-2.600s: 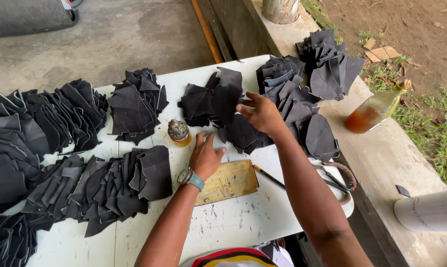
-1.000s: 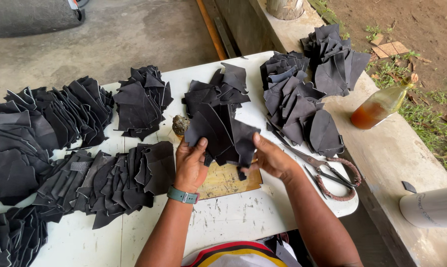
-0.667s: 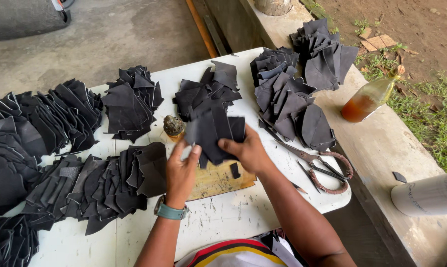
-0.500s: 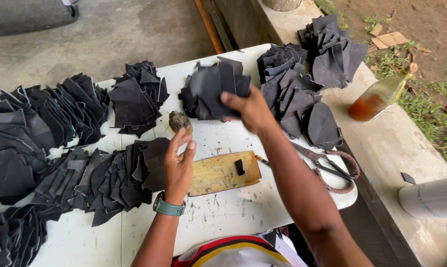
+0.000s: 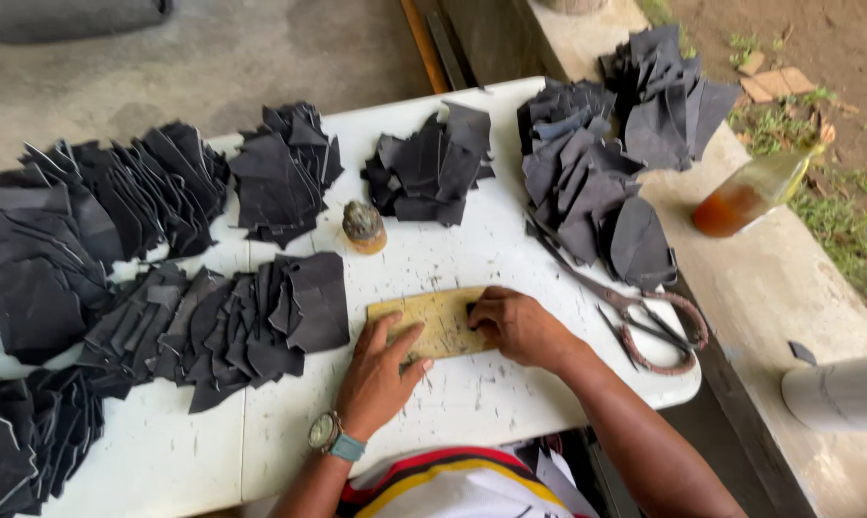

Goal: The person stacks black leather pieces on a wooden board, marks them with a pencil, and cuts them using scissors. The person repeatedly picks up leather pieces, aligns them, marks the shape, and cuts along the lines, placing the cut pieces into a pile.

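Setting the black bundle back on its pile [image 5: 431, 165], I now have my left hand [image 5: 376, 376] flat and open on the wooden board [image 5: 431, 324], right hand [image 5: 512, 324] pinching a small black scrap there.

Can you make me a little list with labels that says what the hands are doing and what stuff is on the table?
Left hand: left hand lies flat on the near edge of the flat tan wooden board.
Right hand: right hand is curled on the board's right end, over a small dark piece.
Table: white scratched table.
Piles: fanned stacks of black cut material pieces.
Tools: large rusty scissors to the right of the hands.
Small pot: round tan jar behind the board.
Ledge: bottle of amber liquid.
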